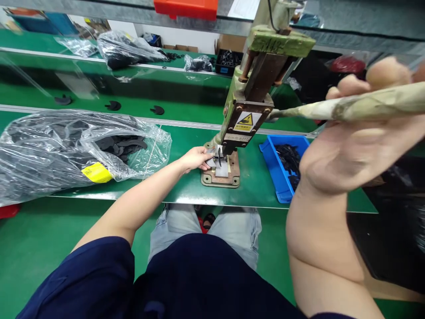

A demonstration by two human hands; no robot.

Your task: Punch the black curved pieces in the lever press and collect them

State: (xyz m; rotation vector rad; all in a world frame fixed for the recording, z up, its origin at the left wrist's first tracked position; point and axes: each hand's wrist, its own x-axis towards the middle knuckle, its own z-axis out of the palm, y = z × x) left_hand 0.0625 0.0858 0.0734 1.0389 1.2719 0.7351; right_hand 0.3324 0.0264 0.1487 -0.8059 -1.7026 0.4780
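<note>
A green hand-lever press (249, 102) stands on the workbench in front of me. Its long wrapped lever (361, 104) reaches out to the right, and my right hand (358, 137) is closed round it, close to the camera and slightly blurred. Down at the press base (220, 182), my left hand (197, 159) pinches at the left side of the small metal fixture (223, 169). What its fingertips hold is mostly hidden. A thin dark curved piece (219, 156) stands upright at the fixture, below the press ram.
Left on the bench lies a clear plastic bag (59, 150) of dark curved parts. To the right sits a blue bin (280, 181) with black pieces. Several dark parts, one of them a rounded piece (157, 110), lie on the green strip behind. A metal shelf (116, 13) crosses overhead.
</note>
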